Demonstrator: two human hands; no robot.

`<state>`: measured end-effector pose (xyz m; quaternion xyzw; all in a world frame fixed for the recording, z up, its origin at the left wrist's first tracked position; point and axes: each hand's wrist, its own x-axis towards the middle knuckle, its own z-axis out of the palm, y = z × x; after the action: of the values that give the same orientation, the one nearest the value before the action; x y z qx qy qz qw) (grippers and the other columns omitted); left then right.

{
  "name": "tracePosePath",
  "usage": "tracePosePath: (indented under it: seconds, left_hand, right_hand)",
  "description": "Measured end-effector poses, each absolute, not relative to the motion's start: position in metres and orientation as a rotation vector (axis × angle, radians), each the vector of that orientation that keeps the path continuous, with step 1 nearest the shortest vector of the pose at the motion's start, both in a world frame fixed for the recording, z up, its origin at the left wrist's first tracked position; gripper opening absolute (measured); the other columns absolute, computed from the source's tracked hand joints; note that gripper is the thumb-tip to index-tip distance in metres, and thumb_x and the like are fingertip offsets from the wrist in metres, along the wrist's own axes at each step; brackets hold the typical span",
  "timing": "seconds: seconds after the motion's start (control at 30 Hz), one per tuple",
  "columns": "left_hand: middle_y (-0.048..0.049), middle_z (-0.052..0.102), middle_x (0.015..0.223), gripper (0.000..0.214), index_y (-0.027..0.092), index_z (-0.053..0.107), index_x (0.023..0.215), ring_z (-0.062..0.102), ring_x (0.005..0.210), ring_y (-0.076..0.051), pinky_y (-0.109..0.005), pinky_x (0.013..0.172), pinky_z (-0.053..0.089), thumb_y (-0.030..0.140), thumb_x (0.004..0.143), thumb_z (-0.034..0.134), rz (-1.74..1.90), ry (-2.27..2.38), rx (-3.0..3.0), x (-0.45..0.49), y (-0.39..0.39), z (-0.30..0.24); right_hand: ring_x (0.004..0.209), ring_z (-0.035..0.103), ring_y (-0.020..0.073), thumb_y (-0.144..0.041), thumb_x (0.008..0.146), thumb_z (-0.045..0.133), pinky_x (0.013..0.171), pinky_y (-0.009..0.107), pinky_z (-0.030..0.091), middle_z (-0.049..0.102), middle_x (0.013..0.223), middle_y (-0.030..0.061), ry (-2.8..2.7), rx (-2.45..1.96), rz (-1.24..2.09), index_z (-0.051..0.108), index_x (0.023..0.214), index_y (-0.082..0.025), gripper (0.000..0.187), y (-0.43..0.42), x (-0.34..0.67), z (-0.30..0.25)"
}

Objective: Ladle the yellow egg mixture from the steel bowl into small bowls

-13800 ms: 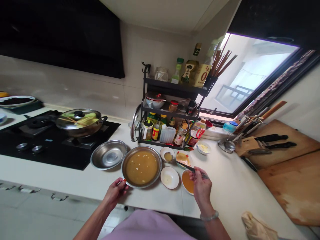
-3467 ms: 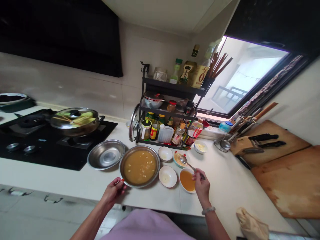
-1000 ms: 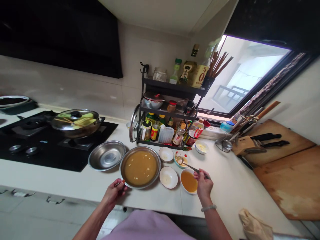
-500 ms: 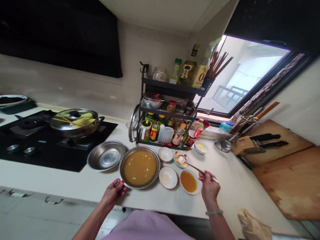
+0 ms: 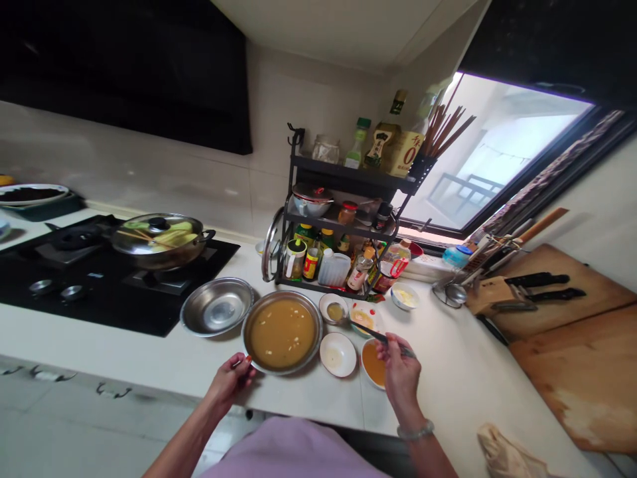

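My left hand (image 5: 231, 380) pinches the near-left rim of a steel basin (image 5: 247, 353), which is full of brown liquid with pale bits floating in it. In my right hand (image 5: 401, 375) is a long-handled spoon (image 5: 369, 329), pointing left. Its bowl end is over a small white bowl (image 5: 323, 301) and shows yellowish-brown liquid. Beneath the handle sits a patterned bowl (image 5: 373, 311) with orange-brown residue. A bowl of orange-brown liquid (image 5: 369, 365) is partly hidden by my right hand. Left of it stands a shallow white bowl (image 5: 338, 355) with a little residue.
An empty steel basin (image 5: 219, 309) stands beside the stove, where a lidded pan (image 5: 158, 242) sits. Behind the bowls rises a black spice rack (image 5: 348, 229) with bottles. To the right are a bowl of pale pieces (image 5: 404, 297), a knife block (image 5: 490, 295) and cutting boards (image 5: 577, 372).
The spoon's bowl end has moved left from the patterned bowl to the small white bowl, and my right hand has shifted left with it. My left hand stays at the basin rim.
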<state>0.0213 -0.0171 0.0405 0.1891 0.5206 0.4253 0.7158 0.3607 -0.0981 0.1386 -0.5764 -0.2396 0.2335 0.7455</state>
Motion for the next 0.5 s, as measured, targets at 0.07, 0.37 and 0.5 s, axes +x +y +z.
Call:
tracePosePath:
  seconds: [0.07, 0.37, 0.5]
  left_hand:
    - [0.002, 0.059, 0.053, 0.025, 0.018, 0.047, 0.073, 0.057, 0.047, -0.009, -0.016, 0.042, 0.043, 0.011, 0.073, 0.072, 0.939, 1.153, 0.428, 0.021, -0.017, 0.041]
    - [0.0014, 0.061, 0.056, 0.024, 0.018, 0.048, 0.076, 0.056, 0.047, -0.009, -0.016, 0.042, 0.042, 0.01, 0.074, 0.07, 0.949, 1.134, 0.409, 0.019, -0.017, 0.033]
    - [0.0018, 0.06, 0.055, 0.024, 0.018, 0.047, 0.074, 0.056, 0.047, -0.009, -0.016, 0.043, 0.042, 0.01, 0.075, 0.069, 0.944, 1.136, 0.406, 0.02, -0.017, 0.037]
  right_hand:
    - [0.049, 0.059, 0.0147, -0.048, 0.073, 0.073, 0.044, 0.025, 0.048, 0.068, 0.06, 0.003, -0.575, -1.264, 0.558, 0.063, 0.09, -0.014, 0.039, -0.095, 0.346, 0.137]
    - [0.055, 0.062, 0.0129, -0.031, 0.09, 0.057, 0.052, 0.026, 0.055, 0.069, 0.082, 0.0052, -1.236, -1.188, 0.462, 0.07, 0.099, -0.02, 0.02, -0.106, 0.313, 0.127]
    - [0.056, 0.063, 0.0139, -0.031, 0.09, 0.056, 0.053, 0.028, 0.055, 0.07, 0.083, 0.006, -1.231, -1.198, 0.43, 0.07, 0.098, -0.02, 0.019, -0.108, 0.323, 0.127]
